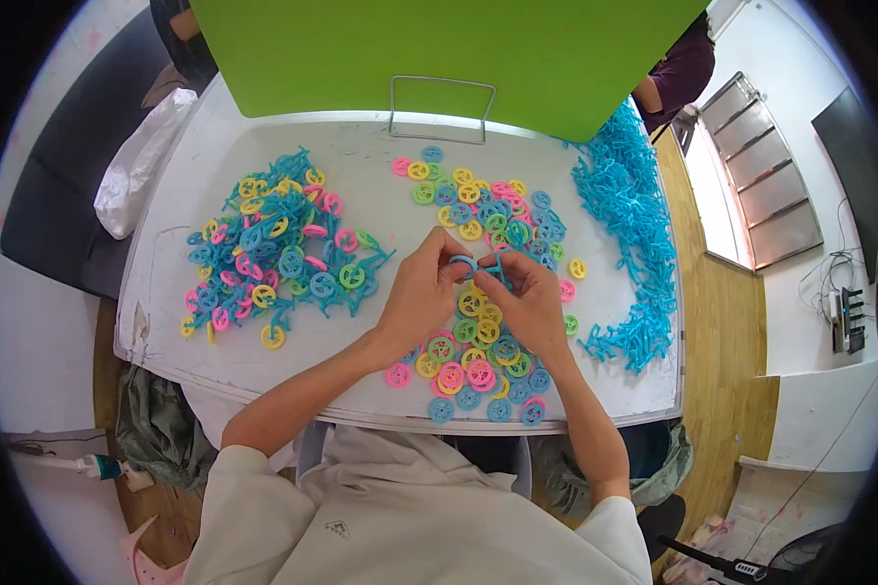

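Above the middle of the white table, my left hand (423,292) pinches a small blue plastic wheel (464,261) by its rim. Close beside it, my right hand (529,300) grips a blue branched plastic piece (498,265) between thumb and fingers. The two parts are close together; whether they touch is hard to make out. Under and around both hands lie loose spoked wheels (480,372) in pink, yellow, green and blue. A long heap of blue branched pieces (626,219) runs along the table's right side.
On the left of the table (351,385) is a pile of blue pieces with coloured wheels attached (263,249). A green board (439,58) with a wire handle (443,109) stands at the back. A white plastic bag (144,161) hangs at the left edge. People are partly visible behind the board.
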A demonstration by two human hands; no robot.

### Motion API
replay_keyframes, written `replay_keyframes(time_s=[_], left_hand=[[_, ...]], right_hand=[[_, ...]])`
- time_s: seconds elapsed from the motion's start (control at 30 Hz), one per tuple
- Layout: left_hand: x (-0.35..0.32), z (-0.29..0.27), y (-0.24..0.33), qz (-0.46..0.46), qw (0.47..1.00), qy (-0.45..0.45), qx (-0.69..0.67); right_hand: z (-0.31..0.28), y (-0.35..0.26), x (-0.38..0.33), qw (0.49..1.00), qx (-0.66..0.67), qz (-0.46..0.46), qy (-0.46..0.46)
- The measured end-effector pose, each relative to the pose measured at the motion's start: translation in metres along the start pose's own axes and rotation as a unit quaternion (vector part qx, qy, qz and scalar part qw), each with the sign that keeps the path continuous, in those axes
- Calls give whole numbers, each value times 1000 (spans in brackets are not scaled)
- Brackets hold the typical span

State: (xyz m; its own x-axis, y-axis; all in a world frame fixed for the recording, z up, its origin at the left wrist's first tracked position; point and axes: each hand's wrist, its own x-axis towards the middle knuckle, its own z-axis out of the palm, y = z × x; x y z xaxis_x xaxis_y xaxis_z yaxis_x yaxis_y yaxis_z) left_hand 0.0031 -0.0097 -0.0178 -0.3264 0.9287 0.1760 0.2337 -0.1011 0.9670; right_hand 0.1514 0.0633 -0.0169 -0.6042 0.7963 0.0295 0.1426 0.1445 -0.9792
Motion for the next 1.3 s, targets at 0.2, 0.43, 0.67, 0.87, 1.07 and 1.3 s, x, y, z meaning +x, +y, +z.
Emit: replay_keyframes(time_s=[0.2,0.43,0.67,0.87,1.07,1.3], left_hand=[[-5,5,6,21,999,21,41],[0,2,-5,-125,985,6,-122],[5,-1,8,-22,996,25,-85],[5,-1,10,-38,984,21,-171],[0,2,17,-34,992,19,-122],[-5,5,16,-25,997,36,-58]], right_hand=[[0,-4,-1,992,113,52,-5],[6,-8,-3,993,90,75,20],[2,-6,-4,996,50,-58,40],[0,-9,-5,994,-43,-56,85],[-1,-11,-5,997,-18,18,76],[1,-12,-6,992,-62,42,99]])
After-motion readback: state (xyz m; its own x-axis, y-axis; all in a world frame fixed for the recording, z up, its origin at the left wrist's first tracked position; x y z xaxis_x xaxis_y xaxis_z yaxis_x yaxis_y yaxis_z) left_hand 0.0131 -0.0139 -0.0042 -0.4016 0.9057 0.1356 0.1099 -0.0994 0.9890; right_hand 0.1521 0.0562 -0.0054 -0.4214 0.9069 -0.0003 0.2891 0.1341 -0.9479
